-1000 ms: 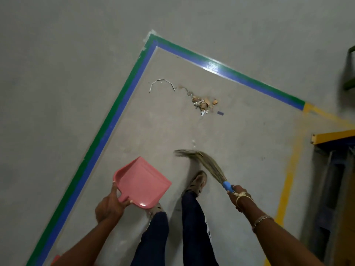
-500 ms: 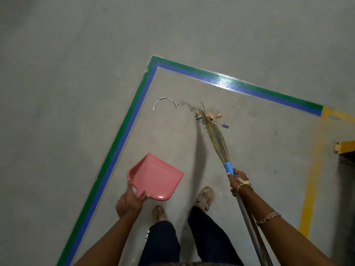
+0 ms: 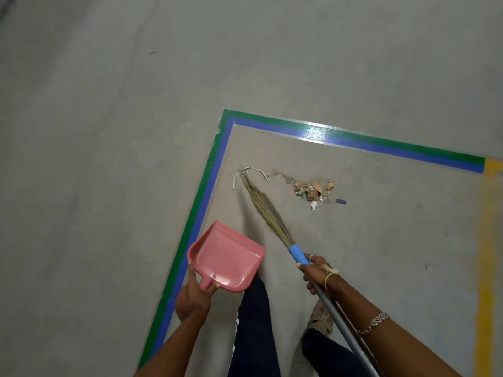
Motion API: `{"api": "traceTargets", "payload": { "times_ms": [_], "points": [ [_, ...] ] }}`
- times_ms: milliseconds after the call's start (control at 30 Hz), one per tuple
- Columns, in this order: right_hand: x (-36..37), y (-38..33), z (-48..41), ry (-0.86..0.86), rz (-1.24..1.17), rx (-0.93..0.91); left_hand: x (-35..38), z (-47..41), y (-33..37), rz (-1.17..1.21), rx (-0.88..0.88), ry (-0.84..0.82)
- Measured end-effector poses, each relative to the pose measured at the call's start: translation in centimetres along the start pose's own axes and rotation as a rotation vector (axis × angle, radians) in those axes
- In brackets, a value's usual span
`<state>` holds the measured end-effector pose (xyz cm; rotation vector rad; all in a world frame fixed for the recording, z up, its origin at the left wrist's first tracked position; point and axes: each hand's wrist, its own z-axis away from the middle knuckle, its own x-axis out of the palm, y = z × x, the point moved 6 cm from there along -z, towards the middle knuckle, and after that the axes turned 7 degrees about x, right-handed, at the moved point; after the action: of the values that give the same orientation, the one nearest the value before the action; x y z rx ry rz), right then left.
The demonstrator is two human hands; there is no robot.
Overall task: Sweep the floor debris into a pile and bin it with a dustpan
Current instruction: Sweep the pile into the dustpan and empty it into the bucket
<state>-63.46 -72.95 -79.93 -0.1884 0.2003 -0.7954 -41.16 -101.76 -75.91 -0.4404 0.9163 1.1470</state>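
My left hand [image 3: 194, 296] grips the short handle of a pink dustpan [image 3: 227, 254], held above the floor beside my legs. My right hand [image 3: 315, 273] grips a broom by its grey pole, just below the blue collar [image 3: 298, 253]. The straw bristles [image 3: 262, 206] stretch up and left, and their tip touches a thin bent white strip [image 3: 251, 172] on the floor. A small pile of brown and white debris [image 3: 313, 190] lies to the right of the bristles, with a blue scrap [image 3: 340, 201] beside it.
Green and blue floor tape [image 3: 206, 186] forms a corner around the debris area. A yellow painted line [image 3: 487, 268] runs down the right side. My legs and one shoe [image 3: 322, 317] are at the bottom centre. Bare grey concrete surrounds everything.
The broom tip has swung left from the debris pile to the bent white strip. The dustpan stays in my left hand, and the view has shifted closer.
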Motion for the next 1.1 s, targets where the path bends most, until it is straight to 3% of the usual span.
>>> {"api": "traceTargets", "payload": {
  "times_ms": [233,467,633,867,1100],
  "points": [
    [11.2,-14.2,-7.2,-0.182,-0.062,0.071,-4.6,-9.1,-2.8,-0.101,0.014,-0.028],
    [19.2,-22.7,-15.1,-0.163,-0.185,0.253,-9.0,-17.5,-5.6,-0.216,0.034,-0.059],
    [15.1,-21.3,-16.5,0.048,-0.405,0.291,-11.0,-21.0,-5.9,-0.305,0.164,-0.081],
    [3.1,-13.8,-13.1,0.229,-0.557,0.364,-11.3,-21.6,-2.4,-0.338,0.273,-0.096],
    [-3.9,-7.4,-5.9,0.006,-0.671,0.383,-9.9,-19.0,5.7,-0.409,0.438,-0.146]
  ]
}}
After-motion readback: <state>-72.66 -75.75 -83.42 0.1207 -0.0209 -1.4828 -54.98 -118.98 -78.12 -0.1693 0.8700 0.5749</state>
